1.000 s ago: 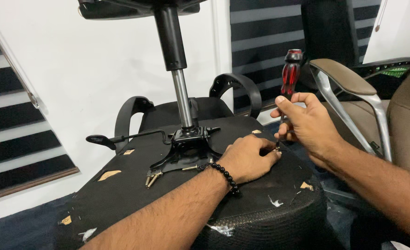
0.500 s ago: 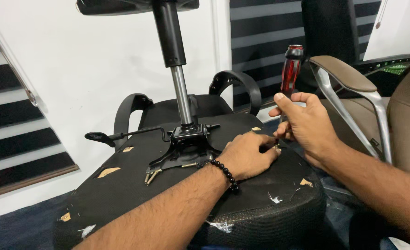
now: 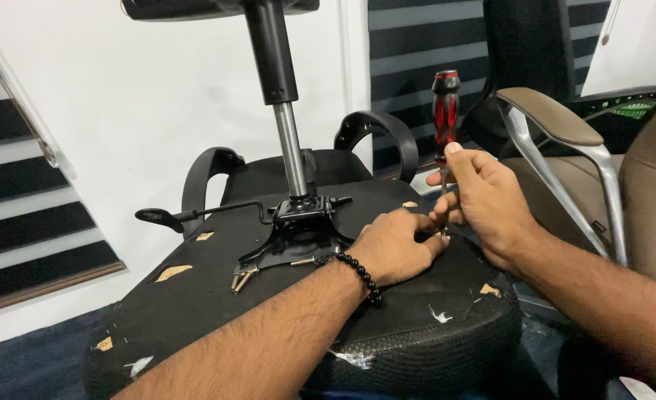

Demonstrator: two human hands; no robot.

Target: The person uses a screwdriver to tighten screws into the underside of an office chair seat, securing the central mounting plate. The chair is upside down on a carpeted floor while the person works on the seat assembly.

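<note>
An office chair lies upside down, the black underside of its seat (image 3: 217, 296) facing up. My right hand (image 3: 487, 204) grips a screwdriver with a red and black handle (image 3: 445, 111), held upright with its tip at the seat's right side. My left hand (image 3: 396, 248), a black bead bracelet on its wrist, rests flat on the seat with its fingers touching the screwdriver's tip. What the tip sits on is hidden by my fingers. A black metal mechanism plate (image 3: 298, 233) with the gas-lift column (image 3: 283, 111) stands at the seat's middle.
Several loose bolts (image 3: 242, 279) lie left of the plate, and a lever (image 3: 194, 216) sticks out to the left. Two black armrest loops (image 3: 383, 137) rise behind the seat. A brown chair with a chrome arm (image 3: 565, 141) stands close on the right. A white wall is behind.
My right hand has shifted slightly on the screwdriver handle, which stays upright at the same spot. My left hand has not moved off the seat.
</note>
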